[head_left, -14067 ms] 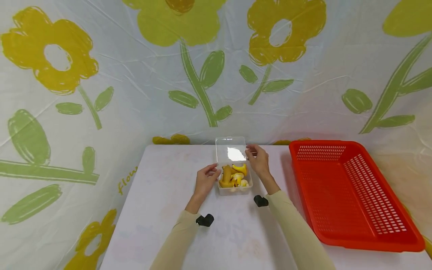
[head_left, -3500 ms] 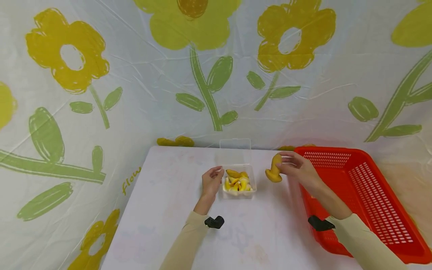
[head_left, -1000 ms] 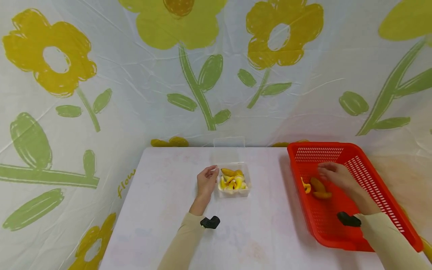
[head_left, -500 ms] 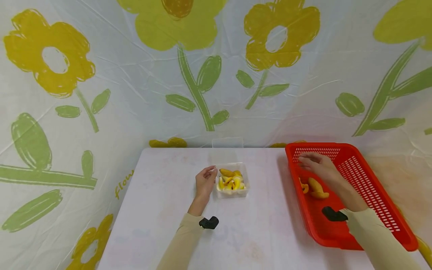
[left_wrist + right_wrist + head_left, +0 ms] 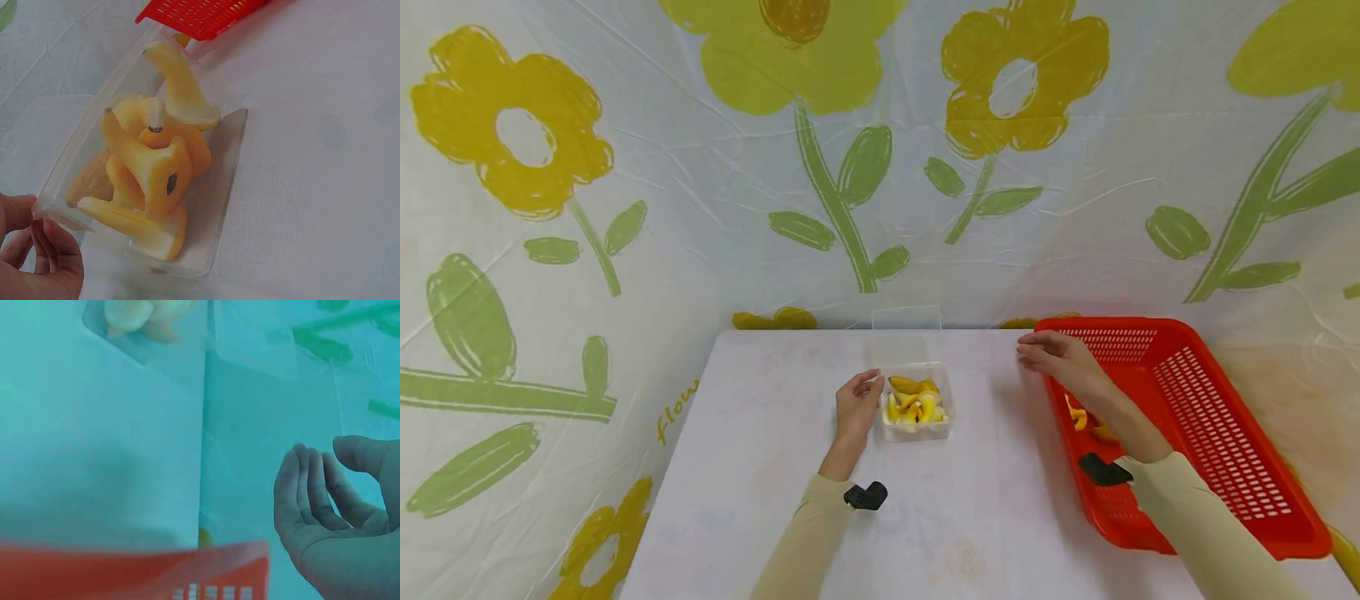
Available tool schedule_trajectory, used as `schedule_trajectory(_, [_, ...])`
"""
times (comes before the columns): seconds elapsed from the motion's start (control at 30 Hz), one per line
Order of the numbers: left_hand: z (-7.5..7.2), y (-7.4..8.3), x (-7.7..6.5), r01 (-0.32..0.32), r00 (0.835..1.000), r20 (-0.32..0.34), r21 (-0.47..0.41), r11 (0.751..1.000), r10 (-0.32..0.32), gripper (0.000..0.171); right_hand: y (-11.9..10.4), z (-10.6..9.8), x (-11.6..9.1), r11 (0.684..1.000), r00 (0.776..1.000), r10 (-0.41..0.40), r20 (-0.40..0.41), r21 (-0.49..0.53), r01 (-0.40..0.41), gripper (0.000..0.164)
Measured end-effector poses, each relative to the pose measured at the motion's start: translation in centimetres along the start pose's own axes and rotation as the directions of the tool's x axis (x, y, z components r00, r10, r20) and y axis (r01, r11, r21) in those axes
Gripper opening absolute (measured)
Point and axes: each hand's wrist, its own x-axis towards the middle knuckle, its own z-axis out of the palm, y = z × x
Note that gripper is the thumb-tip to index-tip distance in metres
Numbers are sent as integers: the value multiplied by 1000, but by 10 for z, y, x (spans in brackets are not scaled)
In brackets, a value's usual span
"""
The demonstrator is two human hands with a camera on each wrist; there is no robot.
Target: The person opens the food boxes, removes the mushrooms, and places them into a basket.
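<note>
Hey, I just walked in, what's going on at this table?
A person's left hand pinches the rim of a clear plastic box whose lid stands open. Several mushroom-like yellow pieces lie inside. The right hand holds nothing and hovers at the edge of a red basket nearest the box. In that basket lie an orange-yellow piece and a tan piece partly hidden by the arm.

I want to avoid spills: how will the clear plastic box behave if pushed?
The clear plastic box looks thin-walled, so it's probably light and slightly bendy. Its flat base would likely slide rather than roll. The loosely piled yellow pieces inside may shift.
</note>
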Motion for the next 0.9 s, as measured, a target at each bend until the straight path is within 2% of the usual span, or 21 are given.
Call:
schedule_trajectory(0.23, [1, 0, 1, 5, 1000, -4, -5, 1000, -5, 27, -6, 27, 10, 996, 997, -77, 31, -32, 78, 38])
schedule_trajectory(0.47, [0, 0, 2, 6, 1000, -4, -2, 1000, -6, 29, -13, 60, 19, 988, 999, -34, 27, -151, 37, 37])
schedule_trajectory(0.7, [0, -1, 2, 8, 1000, -12, 8, 1000, -8, 29, -14, 84, 23, 988, 995, -19, 96, -148, 33, 37])
schedule_trajectory(0.9, [0, 1, 0, 5, 1000, -11, 12, 1000, -5, 27, -11, 104, 27, 979, 989, -52, 137, -188, 78, 31])
